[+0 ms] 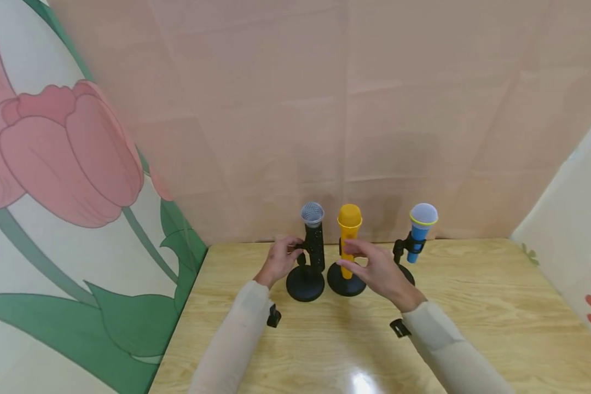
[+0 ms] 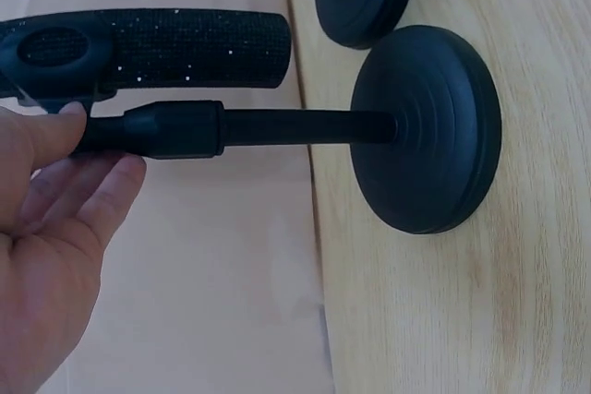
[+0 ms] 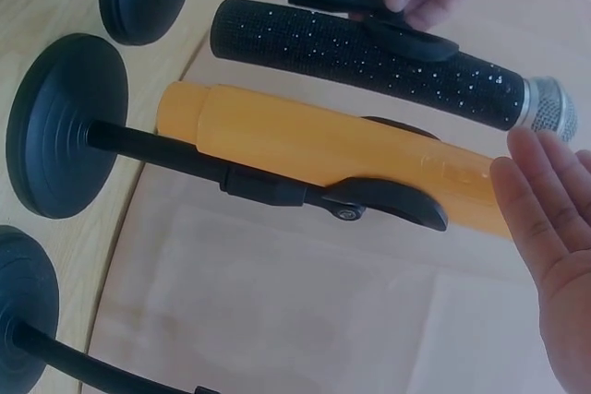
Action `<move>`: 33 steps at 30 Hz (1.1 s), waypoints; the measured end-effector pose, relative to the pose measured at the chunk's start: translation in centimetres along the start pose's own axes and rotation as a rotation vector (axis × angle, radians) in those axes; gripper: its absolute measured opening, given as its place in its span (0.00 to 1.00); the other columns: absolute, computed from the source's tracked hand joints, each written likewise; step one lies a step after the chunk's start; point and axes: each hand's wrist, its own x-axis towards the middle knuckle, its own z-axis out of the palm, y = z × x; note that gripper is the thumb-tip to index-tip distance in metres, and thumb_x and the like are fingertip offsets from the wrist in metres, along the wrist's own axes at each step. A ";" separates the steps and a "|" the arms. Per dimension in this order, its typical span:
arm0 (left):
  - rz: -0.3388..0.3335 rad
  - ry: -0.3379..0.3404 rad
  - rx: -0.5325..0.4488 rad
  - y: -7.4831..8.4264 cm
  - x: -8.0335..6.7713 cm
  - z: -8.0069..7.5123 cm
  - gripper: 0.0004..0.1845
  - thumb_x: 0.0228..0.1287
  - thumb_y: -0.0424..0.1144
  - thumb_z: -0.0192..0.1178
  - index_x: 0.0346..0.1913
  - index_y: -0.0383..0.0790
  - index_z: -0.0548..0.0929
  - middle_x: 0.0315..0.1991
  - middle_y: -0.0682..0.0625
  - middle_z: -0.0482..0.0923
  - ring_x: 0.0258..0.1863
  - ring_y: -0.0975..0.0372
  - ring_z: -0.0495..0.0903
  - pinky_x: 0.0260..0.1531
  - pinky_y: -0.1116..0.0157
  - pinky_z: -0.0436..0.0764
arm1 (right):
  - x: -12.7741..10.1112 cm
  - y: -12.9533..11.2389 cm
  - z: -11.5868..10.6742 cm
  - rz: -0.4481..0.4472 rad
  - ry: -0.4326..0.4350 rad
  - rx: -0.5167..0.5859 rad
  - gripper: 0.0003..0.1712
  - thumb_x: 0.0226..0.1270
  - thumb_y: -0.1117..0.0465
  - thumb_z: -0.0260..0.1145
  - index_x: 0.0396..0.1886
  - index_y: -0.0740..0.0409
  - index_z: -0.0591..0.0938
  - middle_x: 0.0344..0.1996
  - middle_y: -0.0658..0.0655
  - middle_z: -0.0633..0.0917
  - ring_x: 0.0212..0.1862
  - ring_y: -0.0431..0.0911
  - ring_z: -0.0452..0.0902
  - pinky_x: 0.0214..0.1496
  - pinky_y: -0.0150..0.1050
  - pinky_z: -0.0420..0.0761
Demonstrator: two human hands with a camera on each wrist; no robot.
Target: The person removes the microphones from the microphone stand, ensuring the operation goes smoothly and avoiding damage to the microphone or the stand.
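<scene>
Three microphones stand upright in black desk stands at the back of a wooden table. My left hand grips the post of the left stand, just under the clip that carries the black microphone with a silver grille. That stand's round base sits flat on the wood. My right hand is spread, fingers straight, right at the yellow microphone in the middle stand; in the right wrist view its fingers lie by the yellow body. It holds nothing.
A blue microphone with a pale head leans in the third stand on the right. A pink backdrop rises right behind the stands. A tulip-painted panel closes the left side, a white panel the right.
</scene>
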 end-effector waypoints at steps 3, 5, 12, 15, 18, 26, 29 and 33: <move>0.038 0.010 0.047 -0.1 0.0 -0.1 0.08 0.67 0.24 0.62 0.47 0.29 0.85 0.47 0.38 0.84 0.48 0.49 0.85 0.47 0.59 0.84 | 0.0 0.0 0.0 -0.004 0.003 0.000 0.28 0.60 0.60 0.76 0.58 0.66 0.79 0.47 0.62 0.87 0.47 0.55 0.85 0.43 0.49 0.86; 0.035 -0.001 0.063 -0.2 0.0 -0.2 0.09 0.67 0.25 0.61 0.48 0.30 0.85 0.47 0.39 0.85 0.48 0.50 0.84 0.48 0.59 0.84 | 0.1 0.1 0.1 -0.003 0.006 0.001 0.29 0.59 0.59 0.76 0.58 0.67 0.79 0.47 0.62 0.87 0.47 0.55 0.85 0.43 0.49 0.86; 0.059 -0.038 0.076 -0.2 -0.4 -0.7 0.09 0.67 0.26 0.62 0.48 0.29 0.85 0.46 0.40 0.86 0.47 0.50 0.85 0.48 0.58 0.84 | 0.1 0.0 0.1 -0.007 0.008 -0.011 0.30 0.59 0.58 0.77 0.59 0.66 0.79 0.48 0.62 0.87 0.47 0.55 0.85 0.41 0.47 0.87; 0.062 -0.050 0.071 -0.3 -0.9 -0.9 0.08 0.67 0.26 0.62 0.47 0.30 0.86 0.44 0.40 0.86 0.45 0.51 0.85 0.46 0.59 0.84 | 0.1 0.0 0.1 0.000 0.004 -0.013 0.31 0.59 0.57 0.77 0.59 0.66 0.79 0.49 0.62 0.87 0.47 0.55 0.85 0.42 0.46 0.86; 0.019 -0.075 0.042 -0.2 -1.5 -1.1 0.09 0.68 0.27 0.62 0.48 0.31 0.86 0.45 0.41 0.86 0.46 0.51 0.85 0.45 0.60 0.85 | 0.1 0.0 0.2 0.020 -0.008 0.002 0.31 0.59 0.58 0.76 0.60 0.66 0.78 0.50 0.63 0.86 0.48 0.55 0.85 0.43 0.47 0.86; -0.005 -0.086 -0.018 0.2 -2.5 -1.1 0.09 0.68 0.27 0.62 0.48 0.30 0.86 0.45 0.41 0.86 0.46 0.51 0.85 0.45 0.60 0.84 | 0.4 -0.4 0.4 0.077 -0.060 0.027 0.33 0.61 0.56 0.75 0.62 0.65 0.77 0.54 0.64 0.84 0.52 0.58 0.84 0.50 0.51 0.84; -0.005 -0.093 -0.025 0.2 -2.8 -1.1 0.09 0.67 0.27 0.63 0.48 0.30 0.86 0.45 0.41 0.86 0.46 0.51 0.85 0.44 0.61 0.85 | 0.6 -0.6 0.6 0.093 -0.075 0.029 0.33 0.63 0.53 0.74 0.63 0.64 0.77 0.55 0.64 0.84 0.52 0.58 0.83 0.50 0.52 0.84; -0.013 -0.100 -0.025 0.2 -3.2 -1.1 0.09 0.67 0.27 0.63 0.48 0.31 0.86 0.46 0.42 0.86 0.46 0.51 0.85 0.44 0.60 0.85 | 0.9 -0.7 1.0 0.099 -0.094 0.034 0.34 0.63 0.52 0.74 0.64 0.64 0.76 0.56 0.65 0.83 0.53 0.60 0.83 0.51 0.54 0.83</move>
